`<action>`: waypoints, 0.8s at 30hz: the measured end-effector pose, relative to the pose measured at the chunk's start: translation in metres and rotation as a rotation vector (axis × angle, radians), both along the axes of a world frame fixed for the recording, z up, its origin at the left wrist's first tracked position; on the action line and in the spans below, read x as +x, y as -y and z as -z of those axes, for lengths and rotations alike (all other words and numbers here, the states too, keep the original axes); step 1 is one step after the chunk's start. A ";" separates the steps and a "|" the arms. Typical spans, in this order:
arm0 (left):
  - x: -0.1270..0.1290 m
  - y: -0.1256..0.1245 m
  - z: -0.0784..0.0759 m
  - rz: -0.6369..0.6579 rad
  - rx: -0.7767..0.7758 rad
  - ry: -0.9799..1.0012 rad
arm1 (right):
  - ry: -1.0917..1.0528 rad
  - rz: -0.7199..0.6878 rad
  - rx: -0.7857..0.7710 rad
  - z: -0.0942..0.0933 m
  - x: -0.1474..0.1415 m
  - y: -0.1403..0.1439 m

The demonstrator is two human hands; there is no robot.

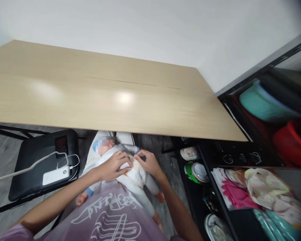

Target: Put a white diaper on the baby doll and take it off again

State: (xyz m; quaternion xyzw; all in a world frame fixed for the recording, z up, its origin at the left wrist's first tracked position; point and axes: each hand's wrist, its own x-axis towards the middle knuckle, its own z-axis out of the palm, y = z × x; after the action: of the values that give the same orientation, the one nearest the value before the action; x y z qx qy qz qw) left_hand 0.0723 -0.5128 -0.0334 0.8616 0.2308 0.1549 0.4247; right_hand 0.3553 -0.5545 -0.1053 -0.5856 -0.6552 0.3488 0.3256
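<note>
Diaper (135, 176) on baby doll (141, 198) | right hand (149, 162): fingers pinch its edge | left hand (115, 164): fingers curled over it, grip I can't tell

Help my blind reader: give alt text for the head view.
The left hand and right hand touch a white garment on a small figure lying on a lap. A wood-coloured table stands ahead; a black seat holding a white device is at left.

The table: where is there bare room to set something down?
The tabletop is bare from the white wall to its near edge. Crowded: around the left hand and right hand, both on the small figure, and on the loaded shelving at right.
</note>
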 end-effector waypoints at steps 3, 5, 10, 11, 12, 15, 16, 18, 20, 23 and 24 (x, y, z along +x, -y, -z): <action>-0.002 -0.004 0.004 -0.019 -0.078 0.029 | -0.002 0.118 -0.029 0.022 0.013 -0.012; -0.003 -0.006 0.007 -0.031 -0.109 0.045 | 0.005 0.146 -0.022 0.032 0.020 -0.018; -0.001 -0.006 0.014 -0.082 -0.172 0.101 | -0.029 0.041 -0.003 0.014 0.012 -0.017; -0.001 -0.005 0.015 -0.090 -0.178 0.106 | -0.049 -0.021 -0.004 0.006 0.007 -0.015; 0.000 -0.005 0.017 -0.097 -0.179 0.111 | -0.072 -0.091 -0.004 -0.003 0.000 -0.014; 0.000 -0.005 0.021 -0.089 -0.165 0.120 | -0.126 -0.273 0.000 -0.023 -0.018 -0.014; -0.001 -0.005 0.021 -0.081 -0.163 0.117 | -0.136 -0.310 0.000 -0.027 -0.023 -0.015; -0.003 -0.005 0.020 -0.069 -0.165 0.104 | -0.145 -0.340 0.000 -0.030 -0.028 -0.018; -0.005 -0.004 0.017 -0.072 -0.173 0.092 | -0.145 -0.336 -0.003 -0.029 -0.029 -0.021; -0.007 -0.003 0.014 -0.098 -0.189 0.090 | -0.133 -0.320 -0.005 -0.027 -0.029 -0.021; -0.008 -0.002 0.013 -0.108 -0.191 0.097 | -0.128 -0.315 -0.002 -0.027 -0.029 -0.020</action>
State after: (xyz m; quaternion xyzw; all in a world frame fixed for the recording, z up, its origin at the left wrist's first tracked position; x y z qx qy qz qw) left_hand 0.0646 -0.5104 -0.0467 0.7950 0.2696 0.1963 0.5067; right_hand 0.3263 -0.5340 -0.0787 -0.4527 -0.7165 0.4327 0.3073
